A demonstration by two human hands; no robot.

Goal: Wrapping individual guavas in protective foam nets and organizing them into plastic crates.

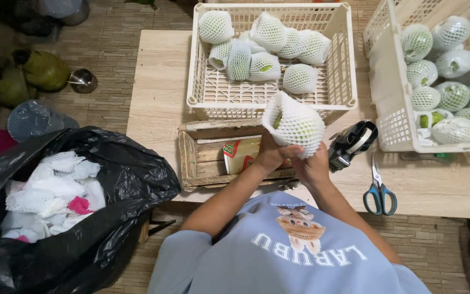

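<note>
Green fruit in white foam net (294, 122) gripped by both hands above wooden box (191, 158): left hand (270, 155) clasped beneath, right hand (312, 166) closed under its right side. Tape dispenser (352, 142) and scissors (378, 188) seen nearby on table (153, 87).

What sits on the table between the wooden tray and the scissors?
In the head view, a black tape dispenser lies between the wooden tray and the blue-handled scissors.
</note>
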